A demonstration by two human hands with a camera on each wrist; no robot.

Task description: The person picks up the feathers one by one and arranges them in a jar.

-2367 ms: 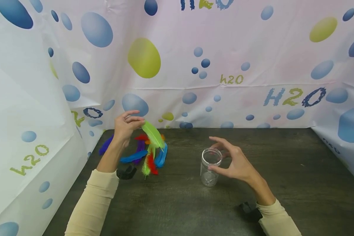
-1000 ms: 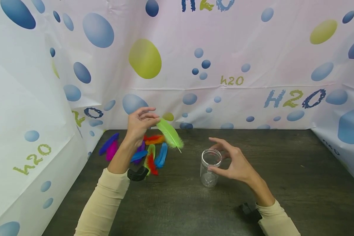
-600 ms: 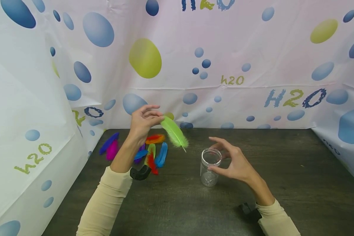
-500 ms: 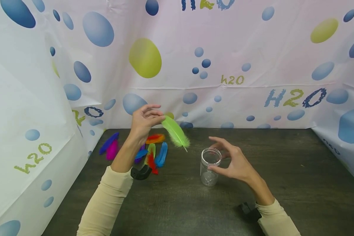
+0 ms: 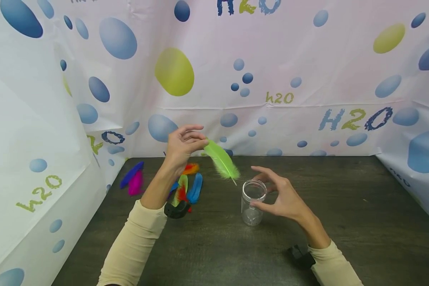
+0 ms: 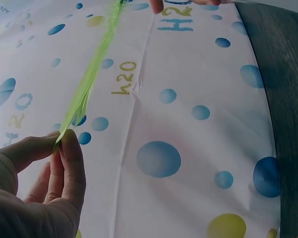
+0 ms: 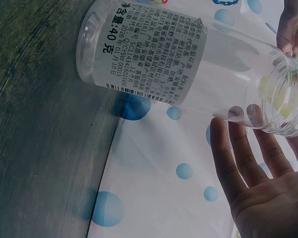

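Between thumb and fingertips, my left hand (image 5: 180,149) pinches a light green feather (image 5: 221,159) by its end. The feather slants down to the right, its bare quill tip pointing toward the mouth of a clear jar (image 5: 252,216). In the left wrist view the feather (image 6: 92,74) appears nearly edge-on above the pinching fingers (image 6: 72,163). My right hand (image 5: 280,196) holds the upright jar near its open rim, thumb in front and fingers behind. A printed white label (image 7: 151,54) covers part of the jar's side in the right wrist view.
Left on the dark table (image 5: 214,250) lies a loose pile of feathers, among them a blue feather (image 5: 195,188), an orange feather (image 5: 191,169) and a magenta feather (image 5: 136,182). My left forearm partly covers the pile. A white patterned sheet (image 5: 214,47) stands behind and at the sides.
My left hand has carried the green feather rightward, from above the feather pile to close by the jar. The right hand and jar have stayed in place.
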